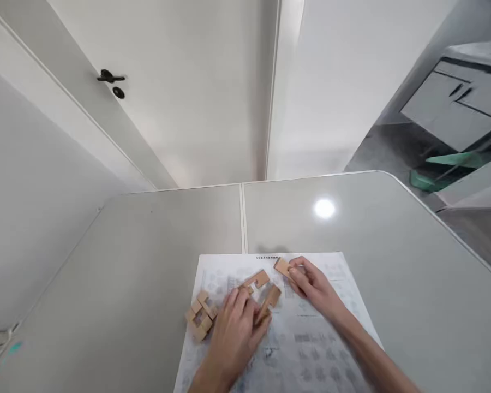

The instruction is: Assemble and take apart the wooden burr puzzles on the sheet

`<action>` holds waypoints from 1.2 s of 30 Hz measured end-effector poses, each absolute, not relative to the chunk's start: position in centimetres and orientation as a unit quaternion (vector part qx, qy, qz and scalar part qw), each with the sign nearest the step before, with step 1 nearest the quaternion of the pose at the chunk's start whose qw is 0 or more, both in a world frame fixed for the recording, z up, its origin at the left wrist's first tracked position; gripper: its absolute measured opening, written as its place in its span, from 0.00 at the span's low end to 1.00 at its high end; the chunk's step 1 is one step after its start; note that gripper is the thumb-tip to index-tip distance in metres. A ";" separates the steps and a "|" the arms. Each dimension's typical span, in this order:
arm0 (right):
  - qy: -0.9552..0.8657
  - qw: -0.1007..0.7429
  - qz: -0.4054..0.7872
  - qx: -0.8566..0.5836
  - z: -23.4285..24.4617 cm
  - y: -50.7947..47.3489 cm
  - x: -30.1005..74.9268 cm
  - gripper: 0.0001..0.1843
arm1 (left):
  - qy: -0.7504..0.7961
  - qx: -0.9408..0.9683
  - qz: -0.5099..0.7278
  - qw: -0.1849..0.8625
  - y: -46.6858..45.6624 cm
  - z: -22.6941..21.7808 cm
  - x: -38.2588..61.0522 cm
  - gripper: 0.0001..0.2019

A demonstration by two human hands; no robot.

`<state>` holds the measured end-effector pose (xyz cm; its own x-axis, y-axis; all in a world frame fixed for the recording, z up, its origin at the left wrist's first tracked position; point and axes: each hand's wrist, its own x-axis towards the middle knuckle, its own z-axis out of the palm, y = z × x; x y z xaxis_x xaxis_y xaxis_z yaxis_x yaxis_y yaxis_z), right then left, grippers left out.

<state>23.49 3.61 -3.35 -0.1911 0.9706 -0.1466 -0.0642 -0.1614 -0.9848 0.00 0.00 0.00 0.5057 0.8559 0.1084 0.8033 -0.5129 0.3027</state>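
Note:
My right hand [311, 281] pinches a notched wooden puzzle piece [283, 267] between thumb and fingers, above the upper part of a printed sheet. To its left, my left hand [239, 325] is closed on another notched wooden puzzle piece [273, 296], which slants up from between thumb and fingers. Just beyond those fingertips is a further wooden piece [262, 278] with a cut-out; its near end is hidden by the hand. Beside the left hand, several small wooden pieces [202, 316] sit clustered at the sheet's left edge.
The white printed sheet [311, 327] lies on a grey table [167, 245] with a seam down its middle. Beyond the far edge stands a pale door with a black handle [110, 76]. A white cabinet [454, 103] and a green object [423, 180] are at the right.

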 end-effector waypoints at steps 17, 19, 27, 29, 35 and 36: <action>-0.403 0.437 0.659 -0.461 -3.7 3.7 23.2 0.31 | 0.514 0.561 0.328 0.560 -0.2 -0.9 4.2 0.18; -0.426 0.431 0.656 -0.450 -3.4 3.6 23.1 0.29 | 0.518 0.551 0.344 0.557 -0.3 -1.5 4.4 0.18; -0.543 0.395 0.569 -0.473 -1.3 3.2 23.1 0.29 | 0.528 0.536 0.370 0.544 -0.7 -2.3 4.5 0.17; -0.589 0.400 0.515 -0.477 -1.5 3.2 23.2 0.28 | 0.532 0.530 0.373 0.544 -0.7 -2.3 4.4 0.17; -0.647 0.380 0.452 -0.483 -2.6 2.7 23.0 0.29 | 0.536 0.531 0.376 0.538 -0.9 -2.6 4.4 0.17; -0.649 0.376 0.449 -0.485 -2.7 2.6 22.9 0.29 | 0.537 0.533 0.375 0.536 -1.0 -2.6 4.4 0.17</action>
